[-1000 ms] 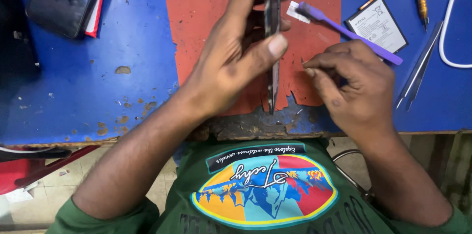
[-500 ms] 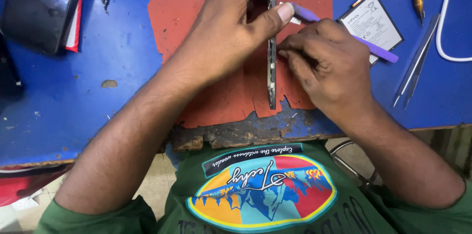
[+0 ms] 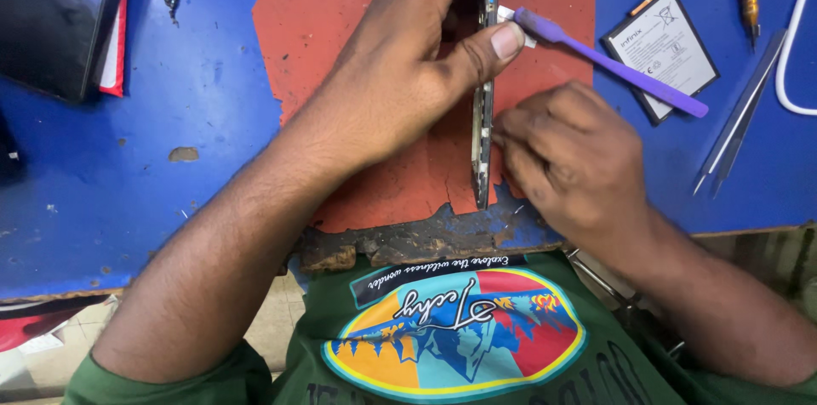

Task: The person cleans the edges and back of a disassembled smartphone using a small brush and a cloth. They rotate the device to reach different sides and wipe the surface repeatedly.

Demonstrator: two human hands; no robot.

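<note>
the thin dark slab of a phone body (image 3: 483, 90), stood on its long edge, rises from the worn red rubber mat (image 3: 340, 56) on the blue-painted workbench (image 3: 170, 184), its lower end near the chipped front edge of the bench. the left hand (image 3: 408, 73) is closed round it from the left, thumb pressed flat against the near face and the other fingers wrapped over the far side, so it is firmly clamped. the right hand (image 3: 570, 158) is curled nearly shut with its fingertips bunched against the phone's edge low down; whether they pinch some small part or only press there i cannot tell.

what could go wrong, as i judge it: the slab balances on a narrow edge, so if the left thumb slackens it may tip or skid off the mat toward the broken bench lip. too hard a push from the right fingertips could bend the frame or flick a small piece loose.

a purple plastic pry tool (image 3: 613, 65) lies slanted just right of the phone, its head touching a bit of white tape by the left thumb. a flat white-labelled battery pack (image 3: 664, 43) lies under its handle, with metal tweezers (image 3: 736, 128) well to the right.
</note>
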